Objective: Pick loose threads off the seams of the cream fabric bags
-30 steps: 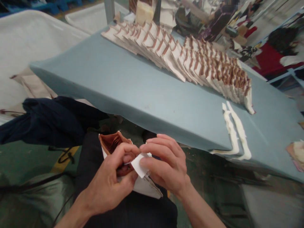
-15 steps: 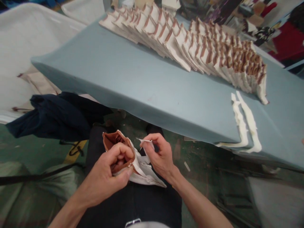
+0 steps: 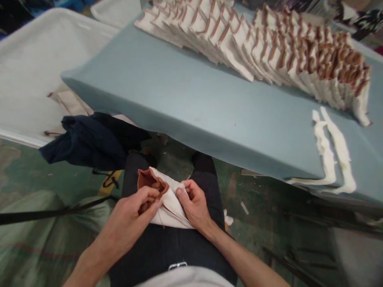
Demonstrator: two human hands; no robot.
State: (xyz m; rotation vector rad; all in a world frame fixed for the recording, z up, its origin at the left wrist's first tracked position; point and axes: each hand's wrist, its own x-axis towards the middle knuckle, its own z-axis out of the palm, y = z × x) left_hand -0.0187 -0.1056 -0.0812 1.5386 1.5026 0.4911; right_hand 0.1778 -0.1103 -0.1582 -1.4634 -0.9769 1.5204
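A white cloth pouch [image 3: 172,207] with a brown lining rests over my lap, its opening toward the upper left. My left hand [image 3: 131,217] pinches the brown rim, with the fingers curled inside the mouth and the thumb outside. On the pouch's right side, my right hand [image 3: 194,203] grips the white cloth between thumb and fingers. A thin thread hangs from the rim below my left fingertips. What lies deeper in the pouch is hidden.
Overlapping rows of similar white and brown pieces [image 3: 269,52] lie on the blue-grey table [image 3: 167,95]. White strips [image 3: 338,155] hang over its near edge. Dark blue cloth [image 3: 89,137] and a white bin [image 3: 38,52] are at left, a green sack [image 3: 54,247] lower left.
My right hand held a small white scrap apart from the pouch; now it grips the pouch's side. A white scrap shows on the floor by my right leg. The view has shifted.
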